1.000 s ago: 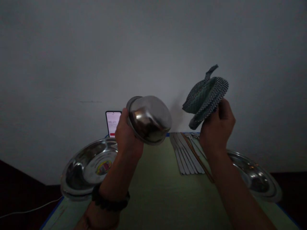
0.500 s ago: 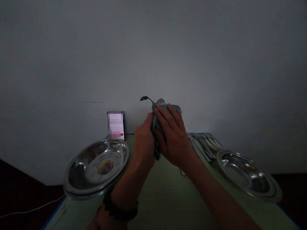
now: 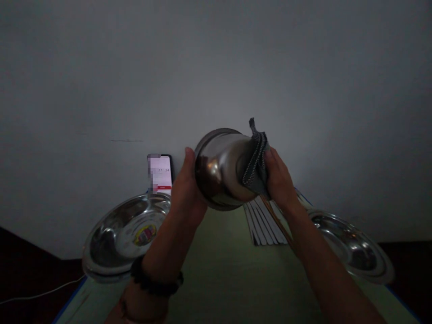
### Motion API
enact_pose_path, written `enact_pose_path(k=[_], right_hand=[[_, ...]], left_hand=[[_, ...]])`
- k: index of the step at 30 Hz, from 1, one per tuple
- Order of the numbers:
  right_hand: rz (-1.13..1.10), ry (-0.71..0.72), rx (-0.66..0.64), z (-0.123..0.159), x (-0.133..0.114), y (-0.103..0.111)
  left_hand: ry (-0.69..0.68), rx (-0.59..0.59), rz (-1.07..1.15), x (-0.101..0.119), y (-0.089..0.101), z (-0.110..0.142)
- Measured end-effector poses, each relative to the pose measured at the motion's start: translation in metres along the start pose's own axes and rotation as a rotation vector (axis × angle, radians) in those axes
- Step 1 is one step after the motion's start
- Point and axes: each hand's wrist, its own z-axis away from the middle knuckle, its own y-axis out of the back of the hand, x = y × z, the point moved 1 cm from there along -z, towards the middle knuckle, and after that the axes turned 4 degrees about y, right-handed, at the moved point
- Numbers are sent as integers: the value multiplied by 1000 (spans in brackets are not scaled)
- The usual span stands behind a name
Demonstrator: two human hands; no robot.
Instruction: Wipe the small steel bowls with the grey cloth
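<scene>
A shiny stainless steel bowl (image 3: 216,168) is held up on its side above the table, its rim towards the left and its base towards the right. My left hand (image 3: 187,193) grips it by the rim, thumb up along the edge. A folded grey cloth (image 3: 259,164) with a checked border and a hanging loop lies against the base. My right hand (image 3: 280,180) has its fingers closed on that cloth and presses it to the metal; part of these fingers is hidden behind it.
A large steel basin (image 3: 97,252) stands on the green table (image 3: 229,279) at left, and another steel basin (image 3: 367,256) at right. Several pale flat strips (image 3: 265,225), kind unclear, lie side by side below my right hand. A lit phone (image 3: 161,173) leans on the wall (image 3: 216,67).
My hands were close together around the cloth; now they are apart, with the steel bowl showing between them. The cloth has moved right with my right hand, and the flat strips have come into fuller view.
</scene>
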Motion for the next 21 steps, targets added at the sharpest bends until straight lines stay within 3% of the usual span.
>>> enact_pose_path(k=[4,8,12,14,18,21], right_hand=[[-43,48,53,12,-1,-18],[127,196,92,33,-10,-43],[313,347,83,48,-16,-57],[363,385,77,49,-18,-57],[344,449,22,41,-25,-48],[345,470,9,33,-31,-38]], left_hand=[[55,-37,111,11,-1,-5],[22,47,176,6,-3,-6],[-50,17,175,-6,-11,0],[-51,17,154,-11,-16,6],[-44,135,42,-20,-21,17],[-25,139,-73,-28,-21,22]])
